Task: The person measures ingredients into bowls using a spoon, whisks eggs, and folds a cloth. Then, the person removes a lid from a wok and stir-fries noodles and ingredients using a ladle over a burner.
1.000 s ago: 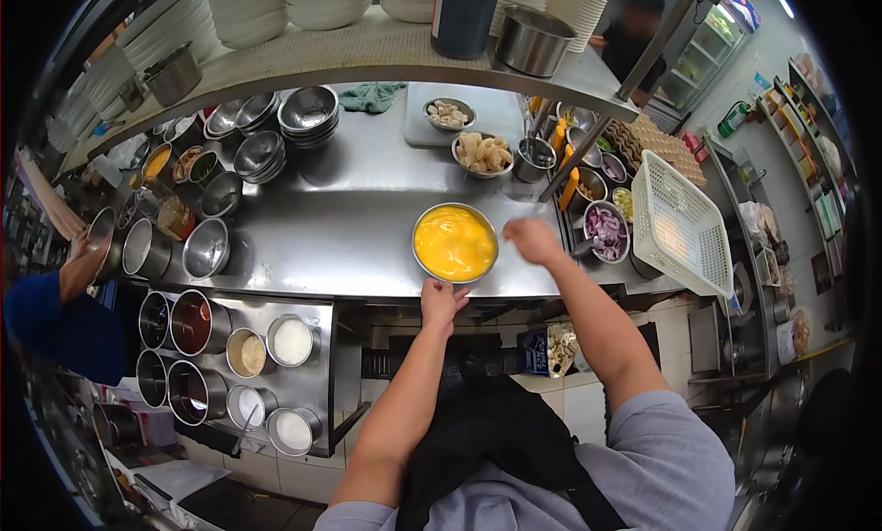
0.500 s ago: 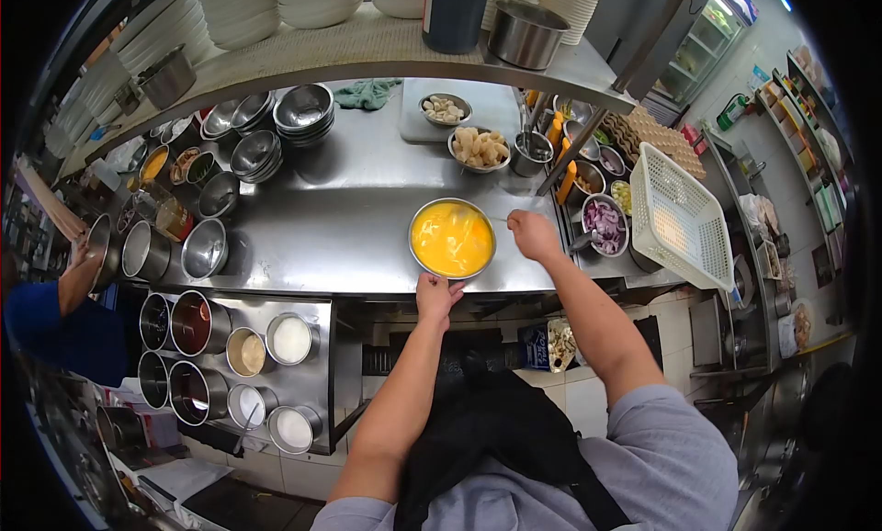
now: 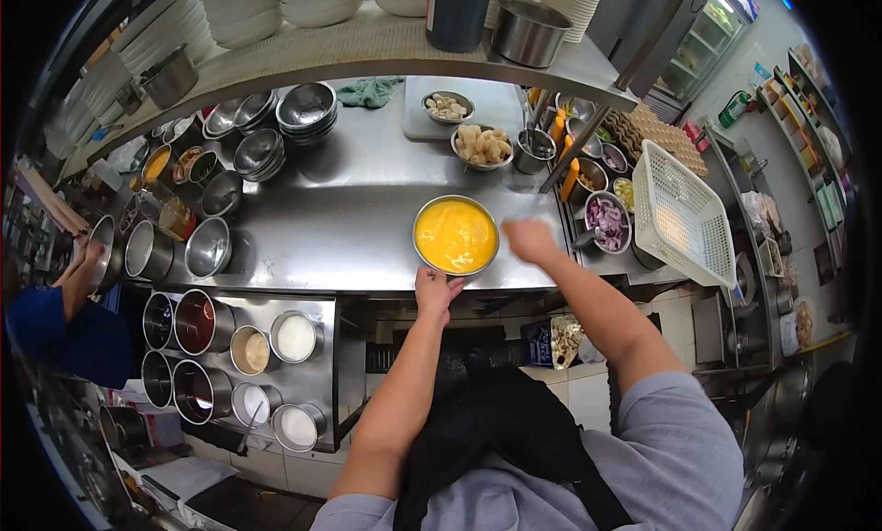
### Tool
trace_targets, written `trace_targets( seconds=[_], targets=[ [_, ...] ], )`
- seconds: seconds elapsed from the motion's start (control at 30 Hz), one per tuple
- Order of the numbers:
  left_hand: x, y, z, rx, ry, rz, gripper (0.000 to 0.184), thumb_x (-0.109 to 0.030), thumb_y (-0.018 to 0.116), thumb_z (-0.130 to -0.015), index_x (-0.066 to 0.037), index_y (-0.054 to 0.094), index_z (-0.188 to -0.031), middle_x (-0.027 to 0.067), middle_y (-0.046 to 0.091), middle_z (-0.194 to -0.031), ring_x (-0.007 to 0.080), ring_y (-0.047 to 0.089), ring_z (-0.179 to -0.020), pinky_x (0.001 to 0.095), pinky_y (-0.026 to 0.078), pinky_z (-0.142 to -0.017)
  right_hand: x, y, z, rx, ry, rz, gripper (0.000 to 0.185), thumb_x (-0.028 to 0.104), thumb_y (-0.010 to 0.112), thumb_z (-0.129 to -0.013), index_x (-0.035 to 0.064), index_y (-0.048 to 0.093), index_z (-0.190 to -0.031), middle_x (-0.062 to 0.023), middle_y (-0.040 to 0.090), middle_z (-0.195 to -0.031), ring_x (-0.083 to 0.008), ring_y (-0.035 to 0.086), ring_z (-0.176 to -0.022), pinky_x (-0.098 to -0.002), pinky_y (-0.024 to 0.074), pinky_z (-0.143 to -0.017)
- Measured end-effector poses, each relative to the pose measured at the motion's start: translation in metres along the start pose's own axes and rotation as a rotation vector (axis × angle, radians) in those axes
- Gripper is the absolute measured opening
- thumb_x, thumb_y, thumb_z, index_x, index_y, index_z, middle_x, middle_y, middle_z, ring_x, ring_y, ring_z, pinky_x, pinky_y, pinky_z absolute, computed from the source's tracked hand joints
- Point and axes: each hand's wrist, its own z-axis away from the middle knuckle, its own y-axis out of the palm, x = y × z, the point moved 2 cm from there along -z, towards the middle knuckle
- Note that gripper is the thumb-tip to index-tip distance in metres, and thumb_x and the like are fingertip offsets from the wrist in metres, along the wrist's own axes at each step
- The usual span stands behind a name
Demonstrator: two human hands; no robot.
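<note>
A round metal bowl of yellow liquid, like beaten egg [image 3: 456, 235], rests near the front edge of the steel counter. My left hand [image 3: 435, 292] grips its near rim from below. Just right of the bowl is my right hand [image 3: 533, 242], blurred by motion, its fingers curled in; what it holds is too smeared to make out. Farther back stand a bowl of pale beige chunks [image 3: 482, 147] and a smaller bowl of whitish pieces [image 3: 447, 107] on a white board.
Stacked metal bowls [image 3: 307, 108] stand back left, and pots [image 3: 202, 321] fill a lower table. A white basket [image 3: 684, 214] and a bowl of purple onion [image 3: 606, 223] are at right. A co-worker's blue sleeve [image 3: 69, 333] shows at left. Overhead runs a shelf [image 3: 367, 46].
The yellow surface has shifted its ripples. My right hand has moved slightly beside the bowl and is blurred again. The person at the back right has gone out of view.
</note>
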Motion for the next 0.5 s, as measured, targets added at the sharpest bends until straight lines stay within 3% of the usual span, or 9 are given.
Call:
trace_targets(
  seconds=[0.07, 0.1, 0.13, 0.2, 0.27, 0.33, 0.4, 0.47, 0.5],
  targets=[
    [-0.003, 0.002, 0.0, -0.006, -0.039, -0.003, 0.014, -0.009, 0.047, -0.101, -0.007, 0.035, -0.108, 0.0176, 0.054, -0.106, 0.0327, 0.07, -0.09, 0.0374, 0.06, -0.074, 0.008, 0.019, 0.018, 0.315, -0.298, 0.313, 0.022, 0.025, 0.052, -0.087, 0.0178, 0.07, -0.097, -0.0109, 0.071, -0.096, -0.0317, 0.066, -0.094, -0.0453, 0.0513, -0.081],
    [-0.004, 0.001, -0.001, -0.004, -0.039, -0.002, 0.014, -0.009, 0.047, -0.101, -0.007, 0.035, -0.108, 0.0176, 0.054, -0.106, 0.0327, 0.07, -0.09, 0.0374, 0.06, -0.074, -0.006, 0.018, 0.001, 0.258, -0.352, 0.269, 0.021, 0.024, 0.052, -0.087, 0.0177, 0.07, -0.097, -0.0103, 0.071, -0.097, -0.0313, 0.066, -0.094, -0.0451, 0.0516, -0.08],
    [-0.004, 0.0, -0.002, 0.008, -0.025, 0.007, 0.014, -0.009, 0.047, -0.101, -0.008, 0.035, -0.107, 0.0178, 0.054, -0.107, 0.0327, 0.07, -0.09, 0.0376, 0.06, -0.073, -0.012, 0.002, -0.011, 0.235, -0.244, 0.063, 0.022, 0.023, 0.052, -0.087, 0.0192, 0.071, -0.097, -0.0104, 0.071, -0.101, -0.0328, 0.067, -0.096, -0.0449, 0.0517, -0.083],
    [-0.001, -0.005, 0.001, 0.016, -0.022, 0.005, 0.013, -0.009, 0.047, -0.101, -0.008, 0.035, -0.107, 0.0181, 0.053, -0.107, 0.0327, 0.07, -0.09, 0.0377, 0.061, -0.073, -0.009, -0.007, -0.012, 0.012, -0.001, -0.004, 0.022, 0.022, 0.052, -0.086, 0.0188, 0.071, -0.096, -0.0097, 0.071, -0.102, -0.0328, 0.067, -0.096, -0.0447, 0.0522, -0.083],
    [-0.005, 0.0, -0.001, -0.005, -0.026, -0.001, 0.009, -0.011, 0.044, -0.102, -0.006, 0.038, -0.107, 0.0151, 0.054, -0.103, 0.0285, 0.071, -0.084, 0.0339, 0.059, -0.068, 0.004, 0.027, 0.013, 0.176, -0.281, 0.435, 0.021, 0.024, 0.052, -0.087, 0.0156, 0.071, -0.093, -0.0134, 0.07, -0.093, -0.0335, 0.066, -0.091, -0.0461, 0.0518, -0.076],
    [-0.007, -0.002, 0.0, 0.0, -0.029, 0.007, 0.009, -0.01, 0.044, -0.102, -0.006, 0.038, -0.107, 0.0151, 0.054, -0.103, 0.0285, 0.071, -0.084, 0.0339, 0.059, -0.067, 0.003, 0.012, 0.012, 0.272, -0.293, 0.311, 0.021, 0.025, 0.053, -0.087, 0.0143, 0.07, -0.094, -0.0148, 0.07, -0.091, -0.0333, 0.067, -0.09, -0.0472, 0.0516, -0.074],
    [-0.005, -0.004, 0.0, -0.009, -0.037, 0.029, 0.009, -0.01, 0.044, -0.102, -0.006, 0.038, -0.107, 0.0151, 0.055, -0.103, 0.0286, 0.071, -0.083, 0.0339, 0.059, -0.067, -0.009, -0.011, -0.011, 0.113, -0.124, -0.093, 0.02, 0.026, 0.054, -0.088, 0.0165, 0.07, -0.096, -0.0124, 0.071, -0.096, -0.0332, 0.067, -0.092, -0.0476, 0.0516, -0.079],
    [-0.006, -0.003, -0.001, 0.002, -0.022, 0.002, 0.008, -0.01, 0.043, -0.102, -0.006, 0.038, -0.108, 0.0154, 0.055, -0.103, 0.0288, 0.071, -0.083, 0.0341, 0.06, -0.067, 0.004, 0.001, 0.003, -0.015, -0.008, -0.062, 0.02, 0.023, 0.053, -0.087, 0.0188, 0.07, -0.096, -0.0081, 0.072, -0.1, -0.0324, 0.067, -0.093, -0.0463, 0.0519, -0.081],
    [-0.008, -0.001, -0.003, 0.008, -0.016, 0.0, 0.008, -0.01, 0.043, -0.102, -0.006, 0.038, -0.108, 0.0154, 0.055, -0.103, 0.0288, 0.071, -0.083, 0.0341, 0.06, -0.067, 0.012, 0.015, 0.017, 0.131, -0.147, 0.126, 0.02, 0.026, 0.053, -0.088, 0.0176, 0.071, -0.094, -0.0097, 0.071, -0.095, -0.0325, 0.067, -0.09, -0.046, 0.0515, -0.08]
  ],
)
